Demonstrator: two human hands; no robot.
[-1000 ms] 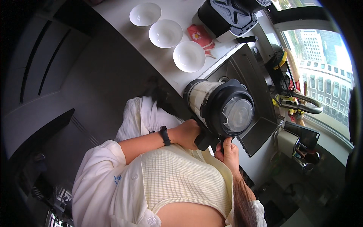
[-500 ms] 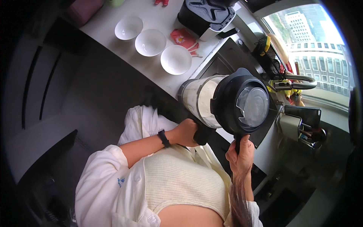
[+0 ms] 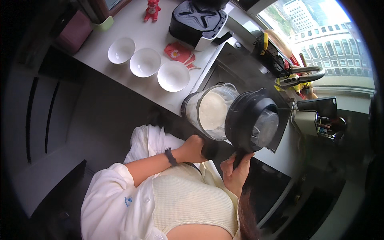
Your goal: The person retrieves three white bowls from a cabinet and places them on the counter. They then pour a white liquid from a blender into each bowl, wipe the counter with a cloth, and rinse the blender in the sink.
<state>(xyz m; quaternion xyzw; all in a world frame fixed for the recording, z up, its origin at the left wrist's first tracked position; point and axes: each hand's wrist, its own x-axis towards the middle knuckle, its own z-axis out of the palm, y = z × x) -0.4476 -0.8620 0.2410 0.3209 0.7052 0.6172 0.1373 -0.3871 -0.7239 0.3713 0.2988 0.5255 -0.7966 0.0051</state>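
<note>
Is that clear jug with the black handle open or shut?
Open: the right hand holds the round black plastic lid aside, and pale liquid shows inside the clear jug.

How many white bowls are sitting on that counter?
3. The right bowl stands nearest the clear jug, the middle bowl is next along, and the left bowl is farthest from the jug.

Pale counter [image 3: 138, 32]: three white bowls [image 3: 145, 63] in row; red cloth [image 3: 174, 51] near; red figurine [image 3: 152, 11]; black basket [image 3: 197, 21]
</note>
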